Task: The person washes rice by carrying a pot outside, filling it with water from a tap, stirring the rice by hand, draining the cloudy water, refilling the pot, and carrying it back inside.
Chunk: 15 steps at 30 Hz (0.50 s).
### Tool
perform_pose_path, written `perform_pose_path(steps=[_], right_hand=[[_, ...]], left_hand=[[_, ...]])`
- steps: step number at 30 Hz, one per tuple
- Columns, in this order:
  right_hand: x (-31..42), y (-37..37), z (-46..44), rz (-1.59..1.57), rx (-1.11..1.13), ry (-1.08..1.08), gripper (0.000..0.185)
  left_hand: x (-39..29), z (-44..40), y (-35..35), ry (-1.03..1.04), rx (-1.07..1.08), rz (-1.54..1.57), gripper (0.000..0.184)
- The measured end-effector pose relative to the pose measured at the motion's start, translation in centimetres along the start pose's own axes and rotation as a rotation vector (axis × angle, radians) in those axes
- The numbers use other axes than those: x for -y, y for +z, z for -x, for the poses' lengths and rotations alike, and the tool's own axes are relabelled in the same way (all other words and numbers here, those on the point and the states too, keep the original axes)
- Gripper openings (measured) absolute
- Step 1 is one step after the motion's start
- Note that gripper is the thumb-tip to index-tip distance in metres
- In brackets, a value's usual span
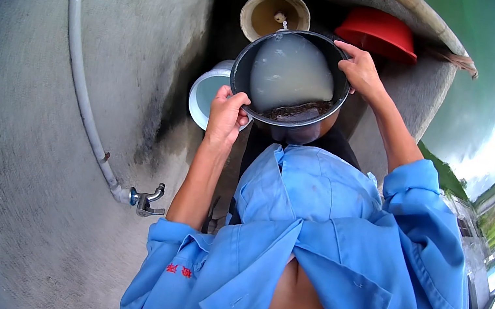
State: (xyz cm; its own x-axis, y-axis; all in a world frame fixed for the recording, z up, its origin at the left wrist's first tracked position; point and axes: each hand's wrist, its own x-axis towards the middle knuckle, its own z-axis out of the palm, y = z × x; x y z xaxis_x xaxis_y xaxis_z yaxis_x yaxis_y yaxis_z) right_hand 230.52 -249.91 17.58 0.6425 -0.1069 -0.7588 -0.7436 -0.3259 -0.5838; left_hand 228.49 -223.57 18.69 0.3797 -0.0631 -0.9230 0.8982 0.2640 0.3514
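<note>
A black basin (245, 65) is held up in front of my body, tilted, with cloudy grey water inside. Dark grainy sediment (298, 110) lies along its near side. At the lower left of the rim, my left hand (227, 113) is closed on the edge. My right hand (361, 71) grips the rim at the upper right, fingers along the outside. Just left of the basin stands a white bucket (202, 97) with pale water, partly hidden behind the basin and my left hand.
Beyond the basin is a cream tub (248, 14) of brownish water with a small pale object in it. A red basin (378, 33) rests at the upper right by a ledge. A metal tap (150, 200) on a grey pipe (78, 82) juts from the concrete wall at left.
</note>
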Motion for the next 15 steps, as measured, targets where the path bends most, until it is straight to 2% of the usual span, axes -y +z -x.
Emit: perform_pose_path(steps=[15], right_hand=[[-0.4, 0.5, -1.3, -0.079, 0.05, 0.098, 0.054]], left_hand=[[-1.4, -0.6, -0.1, -0.039, -0.03, -0.044, 0.021]])
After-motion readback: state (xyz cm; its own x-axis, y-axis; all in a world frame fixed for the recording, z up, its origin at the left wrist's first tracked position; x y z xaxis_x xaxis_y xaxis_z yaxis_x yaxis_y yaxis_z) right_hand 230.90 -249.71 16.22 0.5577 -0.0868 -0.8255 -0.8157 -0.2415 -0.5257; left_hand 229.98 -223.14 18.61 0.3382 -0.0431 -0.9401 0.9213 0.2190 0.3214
